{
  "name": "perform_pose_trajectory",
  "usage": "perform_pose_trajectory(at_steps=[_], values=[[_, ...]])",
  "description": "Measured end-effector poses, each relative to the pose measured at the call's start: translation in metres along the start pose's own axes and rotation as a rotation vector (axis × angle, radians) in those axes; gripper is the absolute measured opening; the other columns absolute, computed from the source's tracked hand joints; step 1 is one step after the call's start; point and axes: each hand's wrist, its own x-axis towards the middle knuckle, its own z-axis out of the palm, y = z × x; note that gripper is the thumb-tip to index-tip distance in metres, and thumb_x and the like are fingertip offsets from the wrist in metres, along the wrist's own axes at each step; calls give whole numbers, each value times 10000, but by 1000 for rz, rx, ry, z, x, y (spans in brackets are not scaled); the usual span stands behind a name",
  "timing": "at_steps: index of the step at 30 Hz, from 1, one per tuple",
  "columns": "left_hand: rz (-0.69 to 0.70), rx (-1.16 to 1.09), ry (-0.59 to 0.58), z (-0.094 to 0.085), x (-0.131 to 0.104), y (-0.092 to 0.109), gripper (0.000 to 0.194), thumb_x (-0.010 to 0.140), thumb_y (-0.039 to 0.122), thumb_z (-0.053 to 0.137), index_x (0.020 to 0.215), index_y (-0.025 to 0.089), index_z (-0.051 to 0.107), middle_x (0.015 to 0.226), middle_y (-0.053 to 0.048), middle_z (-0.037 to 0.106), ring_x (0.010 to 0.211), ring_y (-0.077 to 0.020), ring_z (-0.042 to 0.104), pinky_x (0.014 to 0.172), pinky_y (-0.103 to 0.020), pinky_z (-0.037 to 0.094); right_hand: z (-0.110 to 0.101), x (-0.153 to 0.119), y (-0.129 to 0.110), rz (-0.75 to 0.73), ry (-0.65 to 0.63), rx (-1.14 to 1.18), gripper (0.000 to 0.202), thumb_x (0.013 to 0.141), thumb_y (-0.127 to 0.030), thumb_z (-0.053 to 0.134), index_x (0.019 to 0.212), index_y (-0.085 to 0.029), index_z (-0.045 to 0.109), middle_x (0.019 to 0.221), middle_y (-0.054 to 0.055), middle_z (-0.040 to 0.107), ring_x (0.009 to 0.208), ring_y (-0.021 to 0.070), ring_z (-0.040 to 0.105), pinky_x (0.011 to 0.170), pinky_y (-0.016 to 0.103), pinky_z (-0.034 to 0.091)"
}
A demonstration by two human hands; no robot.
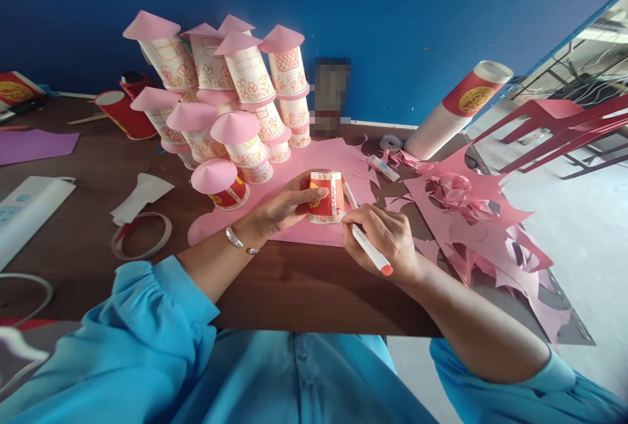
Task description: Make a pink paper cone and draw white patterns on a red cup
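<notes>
My left hand is wrapped round a red and white paper cup, upside down above pink paper, thumb across its front. My right hand grips a white marker with an orange end; its tip meets the cup's lower right edge. Another slim white stick, perhaps a marker or cap, shows behind the cup on its right. Left of the cup stand several paper-cup towers with pink cone roofs and drawn flowers. A red cup with a pink cone is nearest to my left forearm.
A tall cup stack leans at the back right. Pink paper scraps cover the table's right side, beside a glue stick. Tape and a power strip lie left. A red stool stands beyond the table.
</notes>
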Motion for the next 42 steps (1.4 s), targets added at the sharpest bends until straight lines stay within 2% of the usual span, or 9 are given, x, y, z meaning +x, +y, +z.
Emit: perform_pose_trajectory(at_steps=[7, 12, 17, 20, 30, 35, 42], values=[[-24, -80, 40, 2, -2, 4, 409, 901, 419, 933, 1180, 152, 798, 1031, -111, 842, 908, -237, 797, 855, -354, 631, -2, -1, 2, 6, 21, 49, 187, 981, -65, 626, 997, -248, 593, 728, -55, 726, 563, 117, 672, 542, 246, 497], [-11, -123, 24, 1, -1, 6, 420, 919, 379, 866, 1258, 140, 803, 1177, -155, 860, 1050, -308, 824, 944, -422, 654, -6, 0, 5, 23, 96, 36, 192, 996, -57, 631, 1027, -245, 605, 765, -40, 743, 597, 115, 698, 554, 231, 517], [1, -122, 12, -1, 0, 4, 370, 939, 365, 833, 1229, 135, 818, 1101, -133, 869, 960, -273, 825, 904, -389, 649, -1, -3, 4, -14, 9, 127, 156, 1031, -91, 636, 1045, -244, 614, 791, -27, 753, 614, 124, 708, 556, 244, 527], [2, -105, 0, -1, 0, 4, 375, 938, 380, 836, 1214, 126, 826, 1120, -142, 868, 973, -273, 823, 905, -383, 649, 2, -5, 3, -27, -17, 141, 160, 1036, -83, 626, 1053, -241, 611, 790, -28, 746, 610, 122, 702, 552, 246, 519], [6, -109, -8, -1, 0, 4, 373, 910, 398, 875, 1173, 136, 843, 1094, -129, 860, 972, -266, 810, 867, -365, 652, 2, -5, 3, -47, -17, 123, 157, 1043, -73, 629, 1055, -226, 596, 787, -16, 749, 600, 125, 709, 549, 251, 523], [-12, -100, 11, 1, 0, 6, 407, 904, 377, 882, 1230, 139, 824, 1099, -122, 853, 945, -243, 802, 853, -348, 645, 3, -6, 2, -49, -24, 132, 159, 1048, -76, 628, 1067, -231, 598, 793, -21, 746, 608, 121, 705, 564, 246, 537], [-3, -101, 11, -1, 0, 4, 335, 916, 368, 864, 1157, 141, 816, 1048, -120, 852, 915, -251, 810, 827, -349, 641, 0, -4, 3, -46, -29, 127, 166, 1037, -81, 642, 1072, -241, 613, 801, -26, 760, 620, 117, 713, 569, 245, 541]])
